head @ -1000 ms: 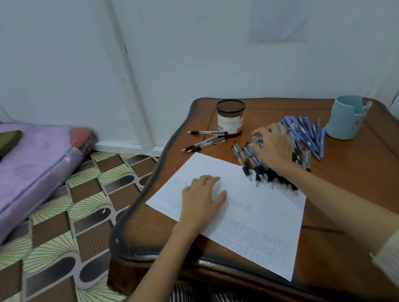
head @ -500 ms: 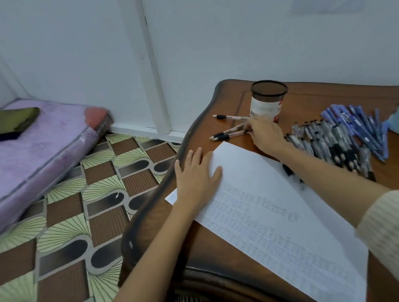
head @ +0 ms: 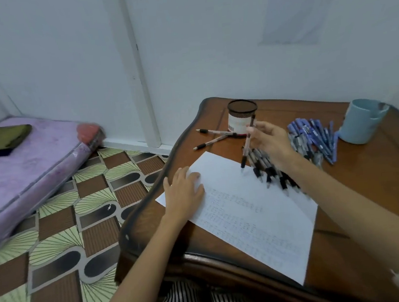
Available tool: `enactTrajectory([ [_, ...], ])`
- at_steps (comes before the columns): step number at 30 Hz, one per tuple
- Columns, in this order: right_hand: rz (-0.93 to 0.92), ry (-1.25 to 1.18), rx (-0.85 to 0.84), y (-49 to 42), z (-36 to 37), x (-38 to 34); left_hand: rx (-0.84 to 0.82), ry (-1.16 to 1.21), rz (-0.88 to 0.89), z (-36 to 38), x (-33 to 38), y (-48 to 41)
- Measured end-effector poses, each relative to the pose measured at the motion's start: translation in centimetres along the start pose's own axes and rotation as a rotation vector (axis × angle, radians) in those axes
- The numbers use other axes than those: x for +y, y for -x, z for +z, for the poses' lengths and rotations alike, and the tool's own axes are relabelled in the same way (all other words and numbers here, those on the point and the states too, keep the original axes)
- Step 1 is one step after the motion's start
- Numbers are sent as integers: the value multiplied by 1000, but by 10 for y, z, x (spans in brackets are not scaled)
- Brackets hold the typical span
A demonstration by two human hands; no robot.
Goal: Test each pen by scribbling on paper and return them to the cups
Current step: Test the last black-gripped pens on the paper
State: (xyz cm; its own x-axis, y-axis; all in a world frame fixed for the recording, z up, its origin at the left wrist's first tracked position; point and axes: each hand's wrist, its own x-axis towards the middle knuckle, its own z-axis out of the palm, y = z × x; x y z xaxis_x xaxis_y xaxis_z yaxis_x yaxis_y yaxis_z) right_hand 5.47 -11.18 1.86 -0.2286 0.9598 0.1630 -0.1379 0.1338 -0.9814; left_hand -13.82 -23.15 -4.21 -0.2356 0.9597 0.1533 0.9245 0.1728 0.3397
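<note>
A pale-barrelled pen with a black rubber grip is pinched near its upper end between the thumb and curled fingertips of the right hand. It is held steeply, tip down, just above the far edge of the white sheet of paper, which is judged to be the approach to a test scribble. The left hand is laid flat on the sheet's left corner, fingers straight and gripping nothing, presumably so the paper is kept from sliding under the stroke. Faint rows of marks are noted lower on the sheet. A row of black-gripped pens lies under the right wrist, overlapping the paper's edge, with a heap of blue pens just beyond, within reach. Two more pale pens lie beside the dark mesh cup with a white label. The light blue mug stands at the far right of the brown wooden table. No pens are seen standing out of either cup.
</note>
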Motion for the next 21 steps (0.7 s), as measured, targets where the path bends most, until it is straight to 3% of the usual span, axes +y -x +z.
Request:
enactTrajectory([
  [10,66,-10,27,117,-27,5,-54,-67,-3,0,10,48],
  [17,162,-26,119,129,-42,5,-56,-93,2,3,10,47],
  [21,297,-253,168,117,-47,7,-35,-70,0,4,9,46],
])
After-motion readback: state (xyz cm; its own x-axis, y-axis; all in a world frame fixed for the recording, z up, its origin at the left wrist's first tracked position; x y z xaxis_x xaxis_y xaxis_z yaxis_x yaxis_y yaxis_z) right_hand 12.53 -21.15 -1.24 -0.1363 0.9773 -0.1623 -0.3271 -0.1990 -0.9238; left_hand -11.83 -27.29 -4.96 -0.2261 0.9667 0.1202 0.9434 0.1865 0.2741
